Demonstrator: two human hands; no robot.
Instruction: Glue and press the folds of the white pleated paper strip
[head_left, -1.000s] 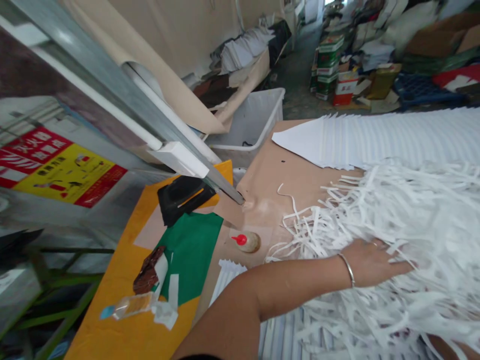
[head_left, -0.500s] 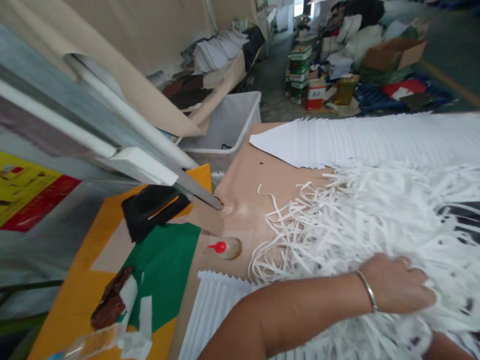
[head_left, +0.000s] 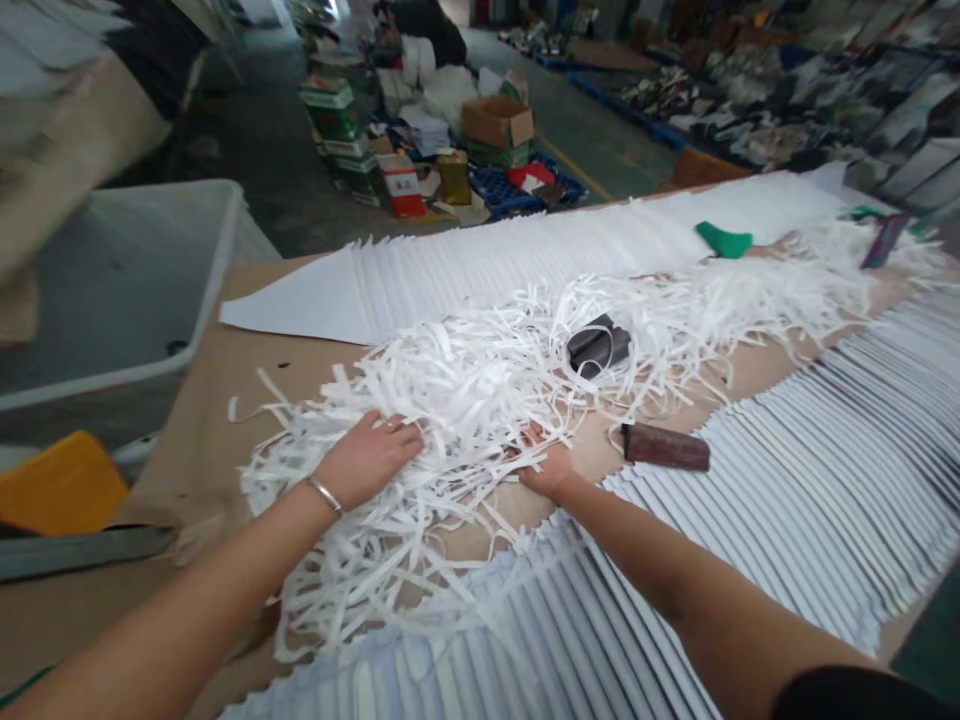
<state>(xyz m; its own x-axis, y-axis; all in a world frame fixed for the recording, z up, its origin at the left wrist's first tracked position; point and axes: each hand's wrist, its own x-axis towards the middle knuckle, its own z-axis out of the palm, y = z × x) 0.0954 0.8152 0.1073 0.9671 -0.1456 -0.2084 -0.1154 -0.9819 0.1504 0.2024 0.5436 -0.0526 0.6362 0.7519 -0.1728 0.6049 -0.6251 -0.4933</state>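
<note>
A long tangled heap of narrow white strips [head_left: 465, 375] lies on the tan-covered table. My left hand [head_left: 371, 455], with a bangle at the wrist, is at the heap's left part, its fingers curled down into the strips. Lower and further right, my right hand [head_left: 546, 465] reaches in from the side, closed round some strips that partly cover its fingers. Just right of that hand lies a dark brown rolled piece [head_left: 666, 447]. A black folded piece [head_left: 598, 346] sits among the strips.
Overlapping white sheets form one row behind the heap [head_left: 480, 262] and another in front [head_left: 757, 470]. A green piece [head_left: 724, 240] lies on the back row. A pale plastic bin [head_left: 217, 290] stands left of the table. Cartons [head_left: 495, 122] and piled goods occupy the floor beyond.
The view has swung right, bringing more of the table and both forearms into sight. My hands have moved apart; the right hand, mostly hidden before, now shows among the strips.
</note>
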